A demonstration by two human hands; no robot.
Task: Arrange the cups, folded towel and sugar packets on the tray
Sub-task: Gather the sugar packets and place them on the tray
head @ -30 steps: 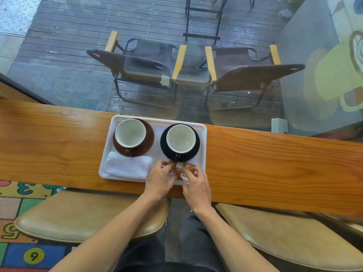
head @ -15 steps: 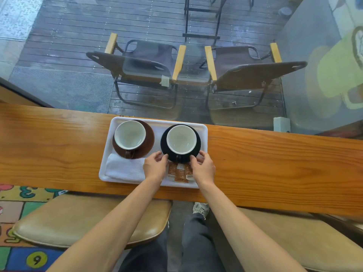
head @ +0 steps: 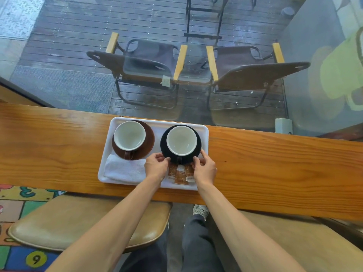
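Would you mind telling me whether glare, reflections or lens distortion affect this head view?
Head view: wide-angle bowing curves the wooden counter; the window glass carries pale reflections at right; daylight is soft, with faint sheen in both cups; the tray, left hand and right hand look sharp.

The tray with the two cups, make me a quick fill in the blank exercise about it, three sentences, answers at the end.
1. Both hands, the left hand and the right hand, grip the rim of the ____ saucer.
2. The folded towel lies in front of the ____ saucer.
3. The sugar packets lie on the white tray between the two ____.

Missing words: black; brown; hands
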